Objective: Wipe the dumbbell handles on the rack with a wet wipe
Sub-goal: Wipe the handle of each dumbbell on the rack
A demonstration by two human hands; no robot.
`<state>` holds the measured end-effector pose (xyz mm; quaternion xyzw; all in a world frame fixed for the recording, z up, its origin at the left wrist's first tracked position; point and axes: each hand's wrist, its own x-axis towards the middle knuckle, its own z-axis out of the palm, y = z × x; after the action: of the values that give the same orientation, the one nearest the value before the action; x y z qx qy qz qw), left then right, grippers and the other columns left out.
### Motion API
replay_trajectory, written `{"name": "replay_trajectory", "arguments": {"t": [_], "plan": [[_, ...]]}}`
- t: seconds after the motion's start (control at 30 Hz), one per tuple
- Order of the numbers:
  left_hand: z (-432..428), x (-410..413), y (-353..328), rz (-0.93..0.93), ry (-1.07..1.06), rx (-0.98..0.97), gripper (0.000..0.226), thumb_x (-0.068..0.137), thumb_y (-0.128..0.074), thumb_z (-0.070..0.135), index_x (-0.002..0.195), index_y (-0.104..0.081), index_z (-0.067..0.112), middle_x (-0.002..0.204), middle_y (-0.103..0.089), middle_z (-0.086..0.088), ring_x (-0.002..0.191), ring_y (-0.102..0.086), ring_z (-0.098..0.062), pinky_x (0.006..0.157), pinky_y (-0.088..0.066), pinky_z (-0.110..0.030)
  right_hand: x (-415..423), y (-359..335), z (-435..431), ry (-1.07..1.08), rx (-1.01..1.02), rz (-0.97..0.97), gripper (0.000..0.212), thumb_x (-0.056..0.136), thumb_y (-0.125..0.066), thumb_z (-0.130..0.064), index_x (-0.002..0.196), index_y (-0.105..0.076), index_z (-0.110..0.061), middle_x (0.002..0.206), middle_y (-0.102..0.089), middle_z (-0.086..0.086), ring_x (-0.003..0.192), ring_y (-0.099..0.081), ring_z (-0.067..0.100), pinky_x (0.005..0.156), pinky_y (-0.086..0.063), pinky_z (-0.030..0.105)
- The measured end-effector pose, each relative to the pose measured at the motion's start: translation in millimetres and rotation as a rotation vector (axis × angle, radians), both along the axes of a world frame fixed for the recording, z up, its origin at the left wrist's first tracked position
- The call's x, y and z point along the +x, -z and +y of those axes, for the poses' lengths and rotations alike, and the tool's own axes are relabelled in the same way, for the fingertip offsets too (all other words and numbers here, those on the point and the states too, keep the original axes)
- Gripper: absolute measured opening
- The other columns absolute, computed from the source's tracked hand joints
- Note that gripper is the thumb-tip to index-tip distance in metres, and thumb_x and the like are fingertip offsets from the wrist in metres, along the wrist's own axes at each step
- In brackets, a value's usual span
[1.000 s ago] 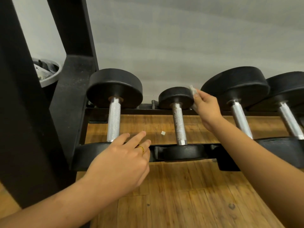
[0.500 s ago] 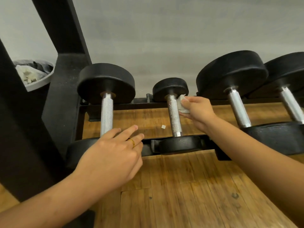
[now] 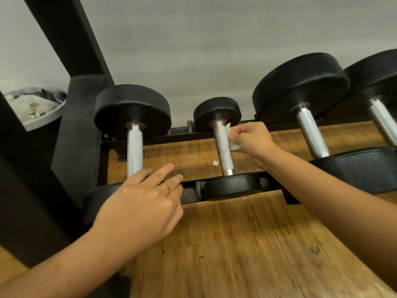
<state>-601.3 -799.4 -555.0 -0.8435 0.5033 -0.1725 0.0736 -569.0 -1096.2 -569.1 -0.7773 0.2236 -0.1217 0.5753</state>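
A person's right hand (image 3: 250,140) presses a crumpled white wet wipe (image 3: 233,143) against the right side of the smallest dumbbell's handle (image 3: 223,147), near its far end, on a low black rack (image 3: 191,192) above a wooden floor (image 3: 247,244). The fingers (image 3: 237,137) of that hand are pinched narrow around the wipe, which touches the knurled metal just below the far weight.

To the left of that small dumbbell, the left hand (image 3: 141,209) rests on the near weight of a larger dumbbell (image 3: 133,117), its fingers loosely spread and holding nothing, a gold ring (image 3: 166,187) on one. To the right of the small dumbbell stand two bigger ones, the nearer handle (image 3: 311,134) bare and apparently not yet reached. A small white scrap (image 3: 215,163) lies on the floor just left of the small handle, and a grey bin (image 3: 40,112) sits beyond the rack's upright, far left.

The wipe covers only one side of the handle, so the left face and underside could be missed unless it is wrapped around. The rough knurling may snag and shred the thin wipe, leaving bits behind. Because the small dumbbell is light, a firm stroke could roll or shift it on the rails.
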Motion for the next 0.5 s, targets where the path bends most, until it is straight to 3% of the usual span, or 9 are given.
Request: {"name": "replay_trajectory", "arguments": {"t": [0.2,0.33,0.5], "plan": [[0.0,-0.1,1.6,-0.006,0.007,-0.008,0.049,0.098,-0.039,0.039,0.112,-0.08,0.015,0.124,-0.073,-0.007,0.13,-0.062,-0.028,0.102,-0.052,-0.05,4.4,-7.9,1.3,0.0,-0.11,-0.039,0.023,0.096,-0.066,-0.012,0.116,-0.072,-0.005,0.104,-0.073,0.006,0.099,-0.07,0.019,0.092,-0.058,0.044],[0.0,0.3,2.6,-0.017,0.011,-0.007,0.049,0.099,-0.039,0.039,0.113,-0.079,0.014,0.124,-0.073,-0.008,0.13,-0.061,-0.029,0.102,-0.052,-0.051,-8.5,-14.4,-1.4,-0.076,-0.181,-0.047,0.022,0.095,-0.066,-0.012,0.115,-0.072,-0.006,0.102,-0.074,0.004,0.093,-0.072,0.013,0.083,-0.061,0.029],[0.2,0.4,2.6,-0.01,0.008,-0.017,0.049,0.098,-0.039,0.039,0.111,-0.08,0.015,0.124,-0.074,-0.008,0.129,-0.062,-0.029,0.102,-0.053,-0.051,-0.2,-9.7,1.9,-0.028,-0.026,-0.029,0.025,0.095,-0.066,-0.012,0.119,-0.071,-0.005,0.105,-0.074,0.006,0.095,-0.072,0.017,0.087,-0.061,0.038]]}}
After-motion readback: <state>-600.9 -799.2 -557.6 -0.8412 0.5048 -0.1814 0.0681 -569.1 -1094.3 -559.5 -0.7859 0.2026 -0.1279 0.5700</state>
